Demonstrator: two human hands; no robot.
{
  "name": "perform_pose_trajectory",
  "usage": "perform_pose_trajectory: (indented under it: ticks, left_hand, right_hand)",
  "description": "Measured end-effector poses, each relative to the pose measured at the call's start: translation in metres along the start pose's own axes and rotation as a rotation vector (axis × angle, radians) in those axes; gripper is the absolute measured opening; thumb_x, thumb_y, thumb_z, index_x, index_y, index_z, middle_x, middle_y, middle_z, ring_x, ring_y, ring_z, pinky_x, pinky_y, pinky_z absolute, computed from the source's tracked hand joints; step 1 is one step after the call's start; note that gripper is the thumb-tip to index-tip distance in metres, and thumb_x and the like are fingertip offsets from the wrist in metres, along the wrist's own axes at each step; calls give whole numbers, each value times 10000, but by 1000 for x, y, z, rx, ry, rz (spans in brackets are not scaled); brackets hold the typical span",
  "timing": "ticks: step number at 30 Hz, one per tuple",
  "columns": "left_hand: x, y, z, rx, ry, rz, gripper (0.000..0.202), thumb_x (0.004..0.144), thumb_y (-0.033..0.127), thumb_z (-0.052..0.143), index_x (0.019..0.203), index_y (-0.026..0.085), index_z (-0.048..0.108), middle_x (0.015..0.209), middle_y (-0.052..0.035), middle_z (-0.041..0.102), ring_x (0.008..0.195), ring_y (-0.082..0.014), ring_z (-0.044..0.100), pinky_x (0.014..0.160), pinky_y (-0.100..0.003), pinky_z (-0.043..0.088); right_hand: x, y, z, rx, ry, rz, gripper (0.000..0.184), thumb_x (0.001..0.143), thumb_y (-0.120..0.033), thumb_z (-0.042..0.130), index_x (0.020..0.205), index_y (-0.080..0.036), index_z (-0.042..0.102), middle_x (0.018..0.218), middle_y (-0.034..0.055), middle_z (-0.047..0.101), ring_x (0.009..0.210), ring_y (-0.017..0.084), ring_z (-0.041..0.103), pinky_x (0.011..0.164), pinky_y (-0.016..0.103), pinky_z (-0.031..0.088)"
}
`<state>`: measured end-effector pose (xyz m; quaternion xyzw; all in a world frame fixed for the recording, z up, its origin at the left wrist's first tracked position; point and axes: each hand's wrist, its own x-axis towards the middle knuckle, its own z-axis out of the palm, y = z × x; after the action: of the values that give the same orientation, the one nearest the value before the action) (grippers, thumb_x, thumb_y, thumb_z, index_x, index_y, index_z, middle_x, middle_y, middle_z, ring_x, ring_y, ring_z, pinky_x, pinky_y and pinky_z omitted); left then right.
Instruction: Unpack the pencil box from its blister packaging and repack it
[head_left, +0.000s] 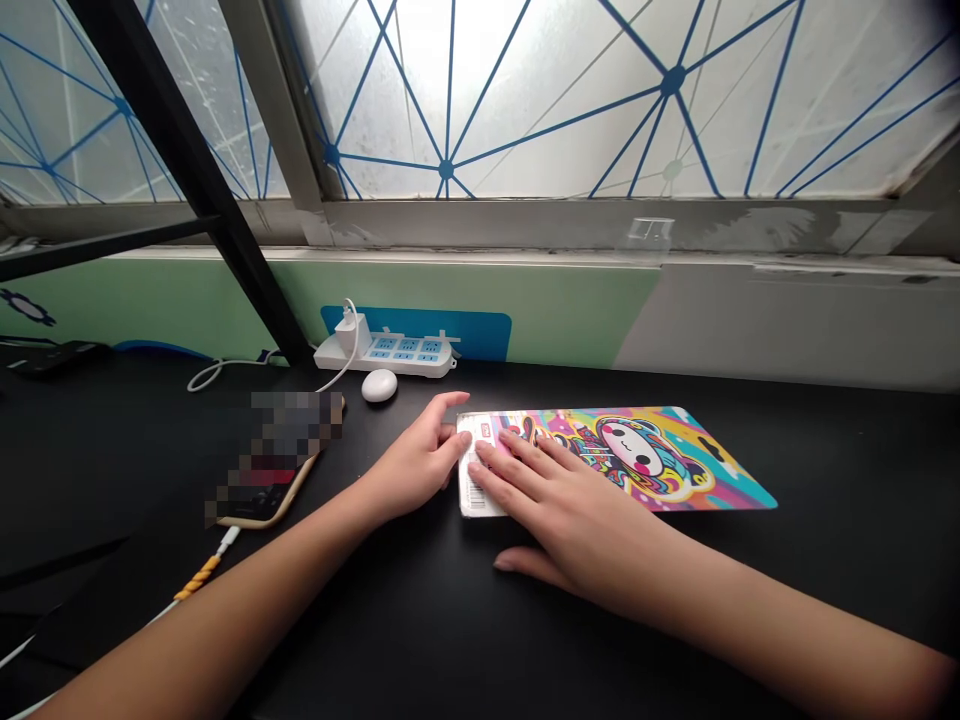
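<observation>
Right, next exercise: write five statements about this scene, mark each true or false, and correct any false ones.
1. The right hand has its fingers on the cartoon-printed board. True.
2. An orange-wrapped cable leads to the phone. True.
3. The left hand holds the phone. False: it is at the board's left edge.
4. A white plug sits in the power strip. True.
5. The round white object is on the board. False: it is on the table.
</observation>
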<state>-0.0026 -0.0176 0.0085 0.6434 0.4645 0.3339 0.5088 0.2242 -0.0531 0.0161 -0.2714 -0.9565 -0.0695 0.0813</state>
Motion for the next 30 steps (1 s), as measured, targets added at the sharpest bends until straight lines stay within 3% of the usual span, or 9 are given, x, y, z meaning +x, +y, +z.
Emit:
perform_pose_trajectory:
  ticks: [8,12,18,30]
  left_hand:
    - [10,-3,-7,-184,91,-110,409,978,261,537,1380,234,468,678,74,490,487,-84,415,440,-181,336]
    - [10,-6,-7,-223,130,-133,336,968,270,556,1301,256,514,739,51,533,493,-79,438,433,-172,349]
    - [11,-10,-6,-258,130,-103,356,968,283,571,1316,283,499,796,31,582,508,-82,481,445,-170,354]
    - [11,-4,-5,-253,124,-116,375,956,273,582,1321,269,499,697,67,491,465,-63,389,410,-145,313]
  right_hand:
    - [26,1,15,-56,116,17,557,1004,-346,590,1483,-70,518,1498,207,579,1394,422,516,1091,606,485]
    - [29,2,14,-37,101,13,584,1006,-389,588,1496,-83,511,1510,197,570,1398,412,515,1104,601,477]
    - [26,6,9,27,36,20,640,978,-364,642,1540,-115,463,1565,175,510,1441,405,465,1130,628,446]
    - [3,23,3,64,1,19,623,980,-391,620,1536,-147,483,1580,163,485,1456,393,446,1141,629,439]
